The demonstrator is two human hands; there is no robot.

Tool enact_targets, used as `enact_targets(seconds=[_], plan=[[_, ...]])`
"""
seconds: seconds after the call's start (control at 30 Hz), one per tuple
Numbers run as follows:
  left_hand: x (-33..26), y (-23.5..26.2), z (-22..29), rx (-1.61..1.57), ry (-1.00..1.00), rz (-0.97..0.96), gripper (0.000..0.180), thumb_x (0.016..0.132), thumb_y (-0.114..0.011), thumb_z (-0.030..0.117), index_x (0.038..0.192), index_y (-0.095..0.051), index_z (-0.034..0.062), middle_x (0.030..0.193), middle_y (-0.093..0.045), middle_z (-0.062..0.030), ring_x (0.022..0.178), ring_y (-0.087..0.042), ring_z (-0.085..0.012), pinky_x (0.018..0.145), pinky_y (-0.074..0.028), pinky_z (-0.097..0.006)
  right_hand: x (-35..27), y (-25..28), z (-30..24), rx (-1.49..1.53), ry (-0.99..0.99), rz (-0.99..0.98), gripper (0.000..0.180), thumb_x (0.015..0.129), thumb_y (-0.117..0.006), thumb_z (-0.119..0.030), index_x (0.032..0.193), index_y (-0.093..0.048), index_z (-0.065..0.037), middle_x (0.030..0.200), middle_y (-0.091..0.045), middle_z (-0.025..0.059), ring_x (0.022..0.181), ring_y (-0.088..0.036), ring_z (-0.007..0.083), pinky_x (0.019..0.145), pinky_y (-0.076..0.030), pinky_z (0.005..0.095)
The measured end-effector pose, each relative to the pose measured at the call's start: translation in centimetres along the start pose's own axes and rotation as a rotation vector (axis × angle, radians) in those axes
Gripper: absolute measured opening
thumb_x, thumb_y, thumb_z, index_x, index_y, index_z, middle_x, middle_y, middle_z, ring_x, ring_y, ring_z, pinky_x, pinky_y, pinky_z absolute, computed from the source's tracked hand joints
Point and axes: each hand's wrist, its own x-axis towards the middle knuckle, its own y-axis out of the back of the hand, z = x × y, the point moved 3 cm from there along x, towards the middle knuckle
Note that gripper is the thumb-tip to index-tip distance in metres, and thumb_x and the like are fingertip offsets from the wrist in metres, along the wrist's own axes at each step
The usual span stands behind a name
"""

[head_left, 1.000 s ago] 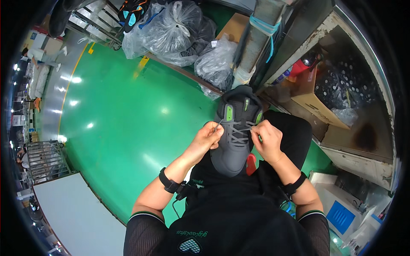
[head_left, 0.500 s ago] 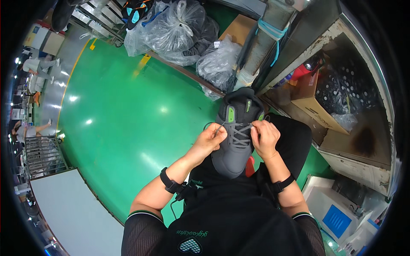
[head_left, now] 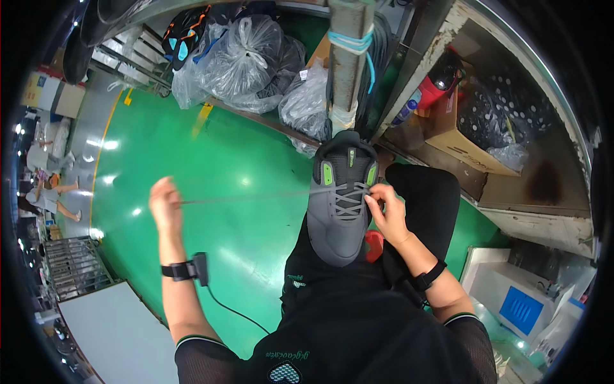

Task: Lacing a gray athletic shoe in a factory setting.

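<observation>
A dark grey sneaker (head_left: 338, 233) with light green eyelet patches rests on my lap, its toe toward me. Grey shoelaces (head_left: 348, 203) criss-cross over its tongue. Far out to the left, my left hand (head_left: 166, 201) is closed, blurred by motion, on one lace end. That length of lace (head_left: 249, 196) runs taut from the shoe's upper eyelets to this hand. Beside the right eyelet row, my right hand (head_left: 387, 210) has thumb and forefinger pinched at the lace there. Part of a red object (head_left: 375, 246) shows beside the shoe's toe.
Clear plastic bags (head_left: 246, 64) are piled beyond the green floor (head_left: 211, 166). A metal post (head_left: 348, 70) stands just past the shoe. On the right, a worn metal cabinet (head_left: 531, 224) holds a cardboard box (head_left: 470, 150). A white tabletop (head_left: 115, 333) lies at lower left.
My left hand has swung far left from the shoe, drawing the lace out into a long straight line. My right hand stays by the right eyelets. The view has shifted slightly.
</observation>
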Motion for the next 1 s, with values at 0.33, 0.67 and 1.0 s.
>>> enact_targets(seconds=[0.33, 0.67, 1.0], plan=[[-4.1, -8.1, 1.0, 0.257, -0.05, 0.02, 0.018, 0.098, -0.053, 0.023, 0.1, -0.06, 0.0064, 0.065, -0.048, 0.0035, 0.053, -0.039, -0.0049, 0.047, -0.029, -0.021, 0.4, 0.8, 0.3, 0.432, -0.634, -0.096, 0.01, 0.088, -0.065, -0.008, 0.091, -0.057, -0.003, 0.064, -0.055, -0.0035, 0.056, -0.048, 0.003, 0.052, -0.038, 0.0202], [-11.2, -26.6, -2.2, 0.651, -0.174, -0.411, 0.009, 0.091, -0.063, 0.015, 0.089, -0.062, 0.0064, 0.062, -0.05, 0.0029, 0.054, -0.043, -0.0037, 0.048, -0.035, -0.025, 3.8, 2.9, -0.7, 0.598, -0.507, 0.085, 0.016, 0.097, -0.05, -0.008, 0.104, -0.06, 0.003, 0.088, -0.066, 0.0083, 0.072, -0.064, 0.0126, 0.063, -0.047, 0.0228], [-12.1, -28.1, -1.1, 0.925, -0.473, -0.439, 0.006, 0.079, -0.067, 0.016, 0.078, -0.063, 0.0119, 0.053, -0.052, -0.0047, 0.048, -0.054, -0.0235, 0.047, -0.041, -0.037, 1.9, 1.9, -0.4, 0.321, -0.554, -0.131, 0.01, 0.092, -0.058, -0.007, 0.095, -0.063, 0.001, 0.075, -0.064, 0.0036, 0.056, -0.058, 0.0079, 0.051, -0.043, 0.0223]])
